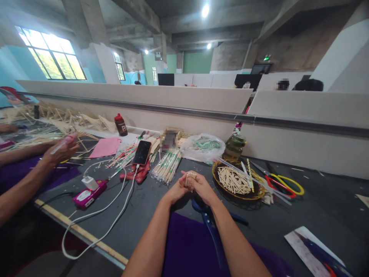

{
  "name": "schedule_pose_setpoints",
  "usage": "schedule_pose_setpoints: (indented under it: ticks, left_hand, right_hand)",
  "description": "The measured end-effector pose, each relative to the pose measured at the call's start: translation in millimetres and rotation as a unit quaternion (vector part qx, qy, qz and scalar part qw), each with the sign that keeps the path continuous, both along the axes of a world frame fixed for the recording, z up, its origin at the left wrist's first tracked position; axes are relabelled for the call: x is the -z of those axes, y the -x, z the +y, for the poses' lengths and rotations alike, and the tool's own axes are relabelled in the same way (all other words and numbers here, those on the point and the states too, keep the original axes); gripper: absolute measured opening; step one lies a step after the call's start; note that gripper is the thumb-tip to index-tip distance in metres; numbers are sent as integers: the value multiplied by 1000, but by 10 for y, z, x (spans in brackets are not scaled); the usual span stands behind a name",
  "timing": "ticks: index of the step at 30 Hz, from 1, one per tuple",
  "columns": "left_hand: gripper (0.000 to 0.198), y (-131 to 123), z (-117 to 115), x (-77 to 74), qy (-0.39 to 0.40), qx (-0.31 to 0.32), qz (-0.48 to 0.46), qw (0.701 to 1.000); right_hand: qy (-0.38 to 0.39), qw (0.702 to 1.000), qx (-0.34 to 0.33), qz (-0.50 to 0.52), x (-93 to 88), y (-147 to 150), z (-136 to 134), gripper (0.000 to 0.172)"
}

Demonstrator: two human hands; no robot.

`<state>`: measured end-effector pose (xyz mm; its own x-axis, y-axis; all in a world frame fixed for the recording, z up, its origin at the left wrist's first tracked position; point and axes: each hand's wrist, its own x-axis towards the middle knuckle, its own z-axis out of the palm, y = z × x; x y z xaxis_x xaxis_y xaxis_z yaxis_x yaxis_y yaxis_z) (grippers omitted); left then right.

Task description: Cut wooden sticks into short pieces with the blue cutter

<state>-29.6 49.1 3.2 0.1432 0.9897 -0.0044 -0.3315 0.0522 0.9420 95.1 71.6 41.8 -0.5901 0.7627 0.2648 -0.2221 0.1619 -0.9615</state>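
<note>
My left hand [176, 190] and my right hand [203, 187] meet above the dark table, their fingers closed together. Between them shows a small bundle of pale short wooden sticks [190, 177], partly hidden by the fingers. Beneath my right wrist lies a dark blue-handled cutter [211, 231], resting partly on a purple cloth [181, 246]. To the right of my hands stands a wicker basket [215, 179] holding many short sticks [233, 181] like those I hold. Just beyond my hands is a plastic-wrapped pack of longer sticks [167, 166].
Scissors [284, 184] with red and yellow handles lie right of the basket. A glass jar [235, 148] and plastic bag [203, 146] stand behind. Left are a phone [142, 152], white cable [127, 207] and pink power strip [90, 194]. A co-worker's hand [62, 151] works at far left.
</note>
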Motion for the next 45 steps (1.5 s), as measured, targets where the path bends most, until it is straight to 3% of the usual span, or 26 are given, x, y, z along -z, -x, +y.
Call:
schedule_pose_setpoints:
  ticks: [3, 5, 8, 13, 17, 22, 32, 45]
  left_hand:
    - [63, -7, 14, 13, -1, 4, -21, 1000]
    - [58, -8, 23, 9, -14, 5, -16, 1000]
    - [38, -8, 18, -35, -39, 37, 41, 998]
    - [44, -46, -30, -145, -65, 38, 143, 987]
    - [48, -88, -74, -246, -66, 33, 157, 985]
    - [46, -153, -144, -380, -38, 81, 64, 994]
    - [39, -225, -259, -551, 44, 140, -55, 988]
    - [44, -307, -202, -464, -50, 66, 53, 995]
  right_hand:
    - [-1, 1000, 29, 2, 22, 25, 5, 33]
    - [5, 998, 54, 13, 45, 34, 10, 32]
    - [63, 993, 88, 49, 51, 25, 16, 29]
    - [160, 974, 119, 108, -44, -6, 18, 31]
    - [161, 972, 120, 123, -174, -12, -12, 29]
    - [164, 973, 56, 155, -323, -76, -58, 26]
    - [194, 966, 42, 164, -351, -154, -30, 30]
    - [126, 983, 47, 128, -401, -161, -54, 28]
